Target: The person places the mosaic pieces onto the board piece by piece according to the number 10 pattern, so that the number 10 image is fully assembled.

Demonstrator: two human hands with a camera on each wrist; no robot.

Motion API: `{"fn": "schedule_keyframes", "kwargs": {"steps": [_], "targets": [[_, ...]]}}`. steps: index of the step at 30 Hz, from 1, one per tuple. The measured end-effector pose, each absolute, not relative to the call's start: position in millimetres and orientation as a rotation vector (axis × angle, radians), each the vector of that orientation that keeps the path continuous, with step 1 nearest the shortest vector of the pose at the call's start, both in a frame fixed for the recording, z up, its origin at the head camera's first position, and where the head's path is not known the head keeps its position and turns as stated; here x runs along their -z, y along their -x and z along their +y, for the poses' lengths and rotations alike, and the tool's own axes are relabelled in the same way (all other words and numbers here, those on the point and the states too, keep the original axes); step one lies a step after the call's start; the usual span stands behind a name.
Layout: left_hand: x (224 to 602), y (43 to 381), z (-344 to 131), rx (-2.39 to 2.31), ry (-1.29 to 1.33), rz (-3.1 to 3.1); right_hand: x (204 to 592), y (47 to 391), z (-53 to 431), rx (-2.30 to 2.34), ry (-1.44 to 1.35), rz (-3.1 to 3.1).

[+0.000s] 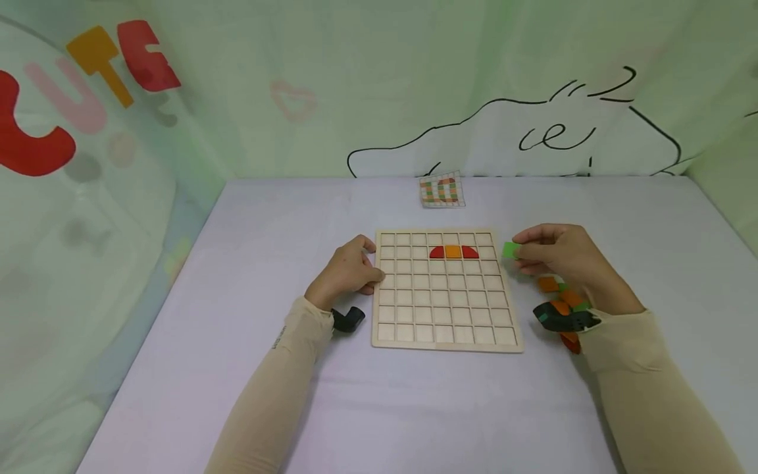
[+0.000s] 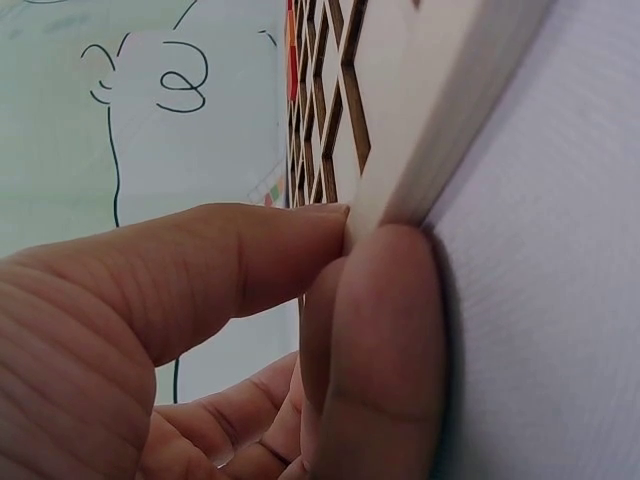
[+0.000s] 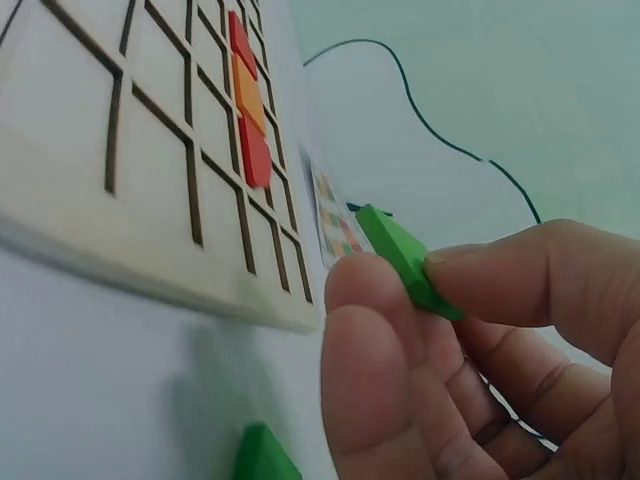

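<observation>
A wooden grid board (image 1: pixel 420 316) lies flat at the middle of the table. In its second row sit a red quarter-round tile (image 1: pixel 437 253), an orange square tile (image 1: pixel 453 252) and another red quarter-round tile (image 1: pixel 470 252), side by side. My left hand (image 1: pixel 349 266) pinches the board's left edge, thumb on top and fingers against the side, as the left wrist view shows. Just off the board's upper right edge, my right hand (image 1: pixel 556 253) holds a green square tile (image 3: pixel 405 260) between thumb and fingers, raised above the table.
Several loose orange, green and red tiles (image 1: pixel 548 284) lie right of the board, partly hidden under my right wrist. A printed pattern card (image 1: pixel 441 191) lies behind the board by the table's back edge. Patterned curtains (image 1: pixel 284 85) hang behind the table.
</observation>
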State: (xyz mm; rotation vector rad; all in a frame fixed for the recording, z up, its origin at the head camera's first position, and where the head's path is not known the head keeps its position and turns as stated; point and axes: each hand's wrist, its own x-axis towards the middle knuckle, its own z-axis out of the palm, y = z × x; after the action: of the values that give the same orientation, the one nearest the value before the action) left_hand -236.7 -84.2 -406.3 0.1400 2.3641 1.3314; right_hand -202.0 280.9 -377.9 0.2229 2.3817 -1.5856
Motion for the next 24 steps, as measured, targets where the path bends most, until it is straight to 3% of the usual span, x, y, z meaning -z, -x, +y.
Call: {"fn": "schedule_keyframes", "kwargs": {"steps": [24], "targets": [[406.4, 235.7, -82.3, -1.317, -0.109, 2.377, 390.5, 211.6, 240.3, 1.740, -0.125, 2.198]]}}
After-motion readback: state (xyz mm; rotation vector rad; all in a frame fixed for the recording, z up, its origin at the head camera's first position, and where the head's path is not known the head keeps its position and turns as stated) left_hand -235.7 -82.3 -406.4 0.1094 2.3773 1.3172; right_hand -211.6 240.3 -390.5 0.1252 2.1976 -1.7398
